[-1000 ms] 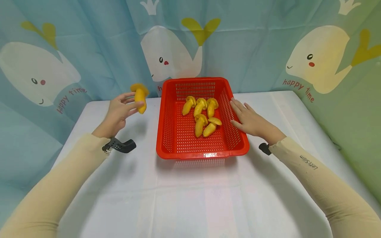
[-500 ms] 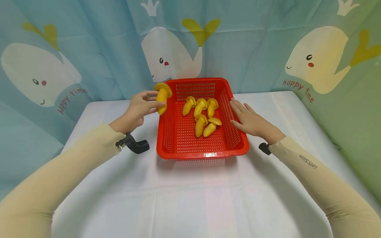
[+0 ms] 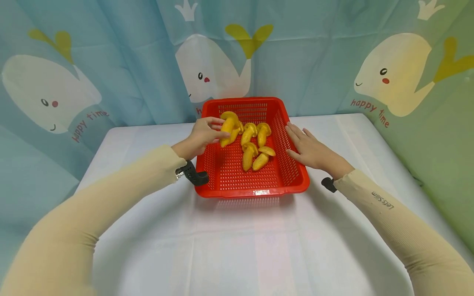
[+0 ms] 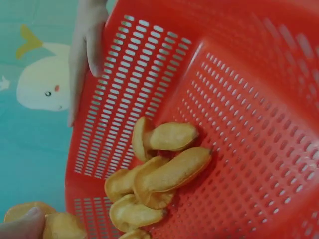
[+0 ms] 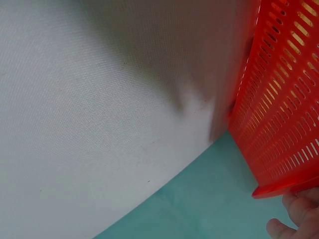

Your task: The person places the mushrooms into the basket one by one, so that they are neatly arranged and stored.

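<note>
My left hand (image 3: pixel 203 135) pinches a yellow mushroom (image 3: pixel 227 130) by its stem, cap up, over the left part of the red basket (image 3: pixel 252 193). In the left wrist view the thumb presses on that mushroom (image 4: pixel 64 226) at the lower left corner. Several like mushrooms (image 3: pixel 248 156) lie on the basket floor in two rows; the held one partly hides the back left one. My right hand (image 3: pixel 309 147) rests with extended fingers on the basket's right rim. Its fingertips (image 5: pixel 299 206) show at that rim in the right wrist view.
The basket stands on a table with a white cloth (image 3: pixel 244 246), near its back edge. Behind hangs a blue curtain (image 3: pixel 311 74) printed with whales. A dark strap (image 3: pixel 194 174) at the left wrist hangs over the basket's left rim.
My left hand has carried the mushroom rightward from beside the basket, across its left rim, to over its inside. My right hand has stayed on the right rim.
</note>
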Demonstrator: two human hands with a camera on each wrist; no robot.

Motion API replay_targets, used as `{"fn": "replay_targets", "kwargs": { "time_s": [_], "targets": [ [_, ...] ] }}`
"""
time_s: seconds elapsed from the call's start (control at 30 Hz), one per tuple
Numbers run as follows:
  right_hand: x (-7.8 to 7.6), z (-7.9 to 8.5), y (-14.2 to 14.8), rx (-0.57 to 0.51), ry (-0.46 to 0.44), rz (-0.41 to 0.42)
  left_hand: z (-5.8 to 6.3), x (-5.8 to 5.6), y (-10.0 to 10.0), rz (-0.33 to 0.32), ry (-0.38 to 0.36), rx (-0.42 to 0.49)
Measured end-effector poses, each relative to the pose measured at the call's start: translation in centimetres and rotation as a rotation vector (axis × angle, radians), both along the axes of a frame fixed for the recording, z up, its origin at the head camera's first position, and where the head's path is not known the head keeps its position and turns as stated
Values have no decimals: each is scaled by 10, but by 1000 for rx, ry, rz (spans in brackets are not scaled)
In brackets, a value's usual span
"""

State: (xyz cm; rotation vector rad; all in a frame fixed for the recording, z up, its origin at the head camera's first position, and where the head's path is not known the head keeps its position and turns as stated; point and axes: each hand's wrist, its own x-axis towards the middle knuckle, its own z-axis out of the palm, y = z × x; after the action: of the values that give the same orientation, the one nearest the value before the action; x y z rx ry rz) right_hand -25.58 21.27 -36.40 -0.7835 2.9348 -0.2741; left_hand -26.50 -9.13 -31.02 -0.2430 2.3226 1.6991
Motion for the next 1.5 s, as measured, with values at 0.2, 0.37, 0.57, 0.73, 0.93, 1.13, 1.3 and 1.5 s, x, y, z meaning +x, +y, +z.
{"fn": "replay_targets", "kwargs": {
  "time_s": [0.2,0.37,0.57,0.73,0.93,1.13,1.3,1.5],
  "targets": [
    [0,-2,0,-2,0,0,-7,-12,12,-28,-15,-12],
    [1,-1,0,-5,1,4,-15,-17,18,-46,-34,-45],
    [1,-1,0,-5,5,-2,-27,-17,21,-54,-53,-92],
    [1,0,0,-9,1,0,-37,-16,23,-69,-80,-119],
    [0,-2,1,-8,6,-1,-43,-14,27,-84,-98,-164],
    [0,-3,1,-12,3,2,-51,-13,28,-84,-129,-205],
    [0,-3,1,-10,-3,1,-57,-12,28,-90,-157,-215],
    [0,-1,0,-13,-5,-1,-57,-15,28,-74,-228,-164]
  ]
}}
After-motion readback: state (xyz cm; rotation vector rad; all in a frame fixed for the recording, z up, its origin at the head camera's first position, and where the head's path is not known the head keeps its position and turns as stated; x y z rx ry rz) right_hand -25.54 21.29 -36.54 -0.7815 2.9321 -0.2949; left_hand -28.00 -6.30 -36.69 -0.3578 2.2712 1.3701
